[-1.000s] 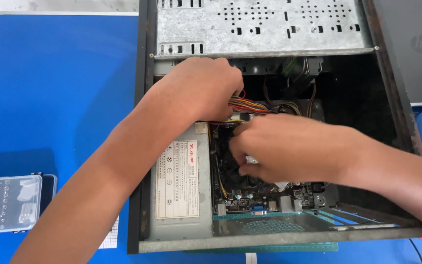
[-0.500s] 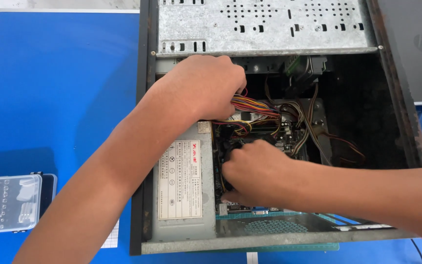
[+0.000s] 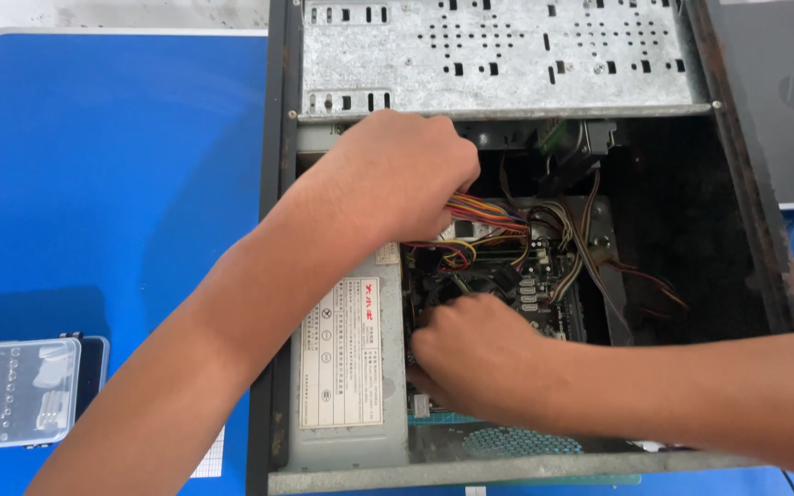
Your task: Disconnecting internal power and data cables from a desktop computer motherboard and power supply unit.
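Our left hand grips the coloured wire bundle aside (clearing the board), while our right hand, fingers curled, seemingly pinches something hidden beside the power supply.

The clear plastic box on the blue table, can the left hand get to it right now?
Probably yes. The clear plastic box lies in the open on the blue table, nothing between, but the left hand is gripping the coloured wires inside the computer case.
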